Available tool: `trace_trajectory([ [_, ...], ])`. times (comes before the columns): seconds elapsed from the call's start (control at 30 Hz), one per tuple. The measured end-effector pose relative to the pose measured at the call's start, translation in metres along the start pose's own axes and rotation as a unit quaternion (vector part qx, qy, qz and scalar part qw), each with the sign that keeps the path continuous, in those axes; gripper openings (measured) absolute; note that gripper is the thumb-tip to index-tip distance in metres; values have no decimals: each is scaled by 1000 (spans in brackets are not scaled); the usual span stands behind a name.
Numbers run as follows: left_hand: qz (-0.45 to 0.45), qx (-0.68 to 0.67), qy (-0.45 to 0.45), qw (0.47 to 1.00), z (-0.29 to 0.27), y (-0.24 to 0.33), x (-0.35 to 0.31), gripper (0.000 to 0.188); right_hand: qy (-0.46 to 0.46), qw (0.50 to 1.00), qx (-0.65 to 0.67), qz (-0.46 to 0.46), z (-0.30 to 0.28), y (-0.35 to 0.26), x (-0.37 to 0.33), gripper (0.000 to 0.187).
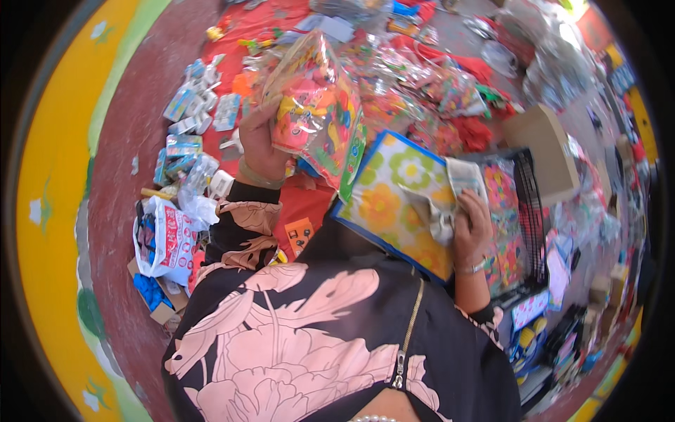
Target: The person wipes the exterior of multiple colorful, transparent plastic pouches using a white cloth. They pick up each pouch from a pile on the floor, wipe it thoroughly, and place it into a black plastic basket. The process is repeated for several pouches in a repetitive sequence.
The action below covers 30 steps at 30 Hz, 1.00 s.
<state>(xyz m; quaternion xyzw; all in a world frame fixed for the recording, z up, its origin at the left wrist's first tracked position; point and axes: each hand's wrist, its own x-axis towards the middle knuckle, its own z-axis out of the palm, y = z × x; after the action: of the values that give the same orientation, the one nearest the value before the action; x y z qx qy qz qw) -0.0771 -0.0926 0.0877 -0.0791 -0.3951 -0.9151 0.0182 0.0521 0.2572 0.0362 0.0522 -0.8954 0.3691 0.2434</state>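
Red sheeting [271, 21] over a maroon floor [123, 133], yellow wall [53, 183] at far left, goods piled everywhere. Main thing: clear toy bag [316, 116], raised in front of the person, left of centre, bright small pieces inside, green strip down its right edge. Left hand [261, 144] closed on its left side, thumb and fingers pinching the plastic; likely gripped there to leave the front uncovered. Bag's lower corner comes close to the flowered panel [373, 190]; can't tell if they touch.

Panel is blue-edged, tilted, at the lap, so the lap probably acts as its support. Right hand [472, 225] on the panel's right part, fingers bent over a grey-beige cloth [441, 218] and gripping it; the palm side is hidden. Cloth lies crumpled against the panel, perhaps bunched for a firmer hold.

Just right of that: black crate [532, 218] with colourful packets [503, 204] laid flat, seemingly to keep them together within arm's reach. Open cardboard box [541, 151] behind it. Beyond the toy bag, a heap of clear packets [422, 84], loosely dumped. Left side: small white-and-blue boxes [183, 102] clustered, then a stuffed white carrier bag [172, 243] nearer the person.
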Motion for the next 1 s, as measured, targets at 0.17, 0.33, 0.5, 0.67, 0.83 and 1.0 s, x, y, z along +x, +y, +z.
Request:
trace_trajectory([
  [0.17, -85, -96, -113, 985, 92, -31, -20, 31, 126, 879, 387, 249, -4, 22, -5, 31],
  [0.33, -248, -164, -89, 950, 91, -100, -50, 30, 197, 737, 566, 313, -14, 42, -7, 33],
  [0.5, -308, -2, -87, 947, 57, -128, -77, 39, 305, 756, 499, 295, -62, 78, -4, 26],
  [0.67, -381, -143, -22, 913, 64, -110, -66, 34, 386, 768, 439, 261, -100, 73, 10, 27],
  [0.83, -411, -63, -41, 908, 55, -116, -58, 32, 328, 844, 383, 181, -97, 2, 27, 33],
  [1.0, -438, 85, -83, 891, 57, -110, -82, 23, 193, 923, 326, 66, -68, -57, 29, 37],
])
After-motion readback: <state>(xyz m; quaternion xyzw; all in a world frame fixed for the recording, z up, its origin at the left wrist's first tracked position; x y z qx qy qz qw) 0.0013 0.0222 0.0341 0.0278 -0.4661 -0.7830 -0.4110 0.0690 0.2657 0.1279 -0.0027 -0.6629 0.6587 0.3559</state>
